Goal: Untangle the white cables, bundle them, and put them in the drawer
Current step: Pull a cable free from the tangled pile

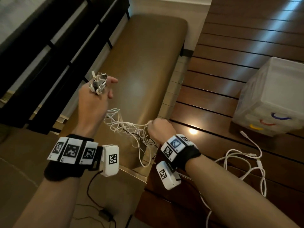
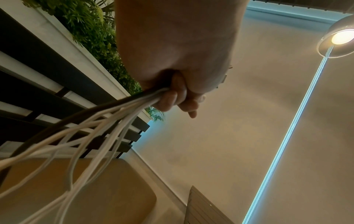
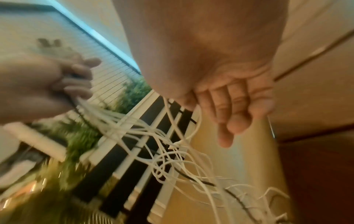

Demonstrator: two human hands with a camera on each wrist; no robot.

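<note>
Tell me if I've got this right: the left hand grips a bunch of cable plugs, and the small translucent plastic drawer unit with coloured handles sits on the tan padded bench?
Not quite. The left hand does grip the bunch of cable plugs, but the small translucent plastic drawer unit with coloured handles sits on the dark slatted wooden surface to the right, not on the tan padded bench. The head view shows this.

Tan padded bench [image 1: 144, 66] runs down the middle. Left of it, a dark slatted railing [image 1: 54, 46]; beyond the railing, green plants [image 2: 91, 30]. Right of the bench, a dark wood slatted desk [image 1: 230, 83] with a lamp reflection. Ceiling lamp [image 2: 339, 37] lit, blue light strip [image 2: 287, 136] beside it.
</note>
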